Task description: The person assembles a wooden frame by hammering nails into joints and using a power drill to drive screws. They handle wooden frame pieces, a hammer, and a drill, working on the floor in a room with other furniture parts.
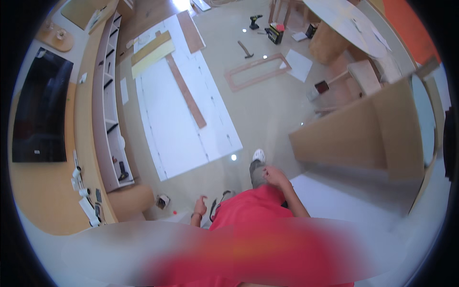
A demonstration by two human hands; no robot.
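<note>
Floor (pixel 267 112): glossy and pale grey; on it we see a large white panel (pixel 167 119) with dark dashes along its length.
Boards: a narrow brown strip (pixel 184 88) lies lengthwise on the panel, with a yellowish board (pixel 155 52) across its far end.
Beyond: we find a rectangular wooden frame (pixel 260 80), a hammer (pixel 245 49) and a drill (pixel 255 21) on the floor, well apart from our hands.
Right side: a big brown cardboard piece (pixel 349 134) stands beside a white sheet (pixel 313 201).
Left side: a dark screen (pixel 43 105) is set on a wood-toned surface.
Shelf unit (pixel 100 138): several compartments; the nearest holds a dark tool (pixel 123 171).
Small box (pixel 163 201): near our left hand — its contents are too small to tell.
Left hand (pixel 200 205): low, grasping nothing we can see, fingers loosely extended.
Right hand (pixel 273 176): elbow bent, over our grey trouser leg (pixel 258 175) — we cannot tell whether it touches the cloth or grips anything.
</note>
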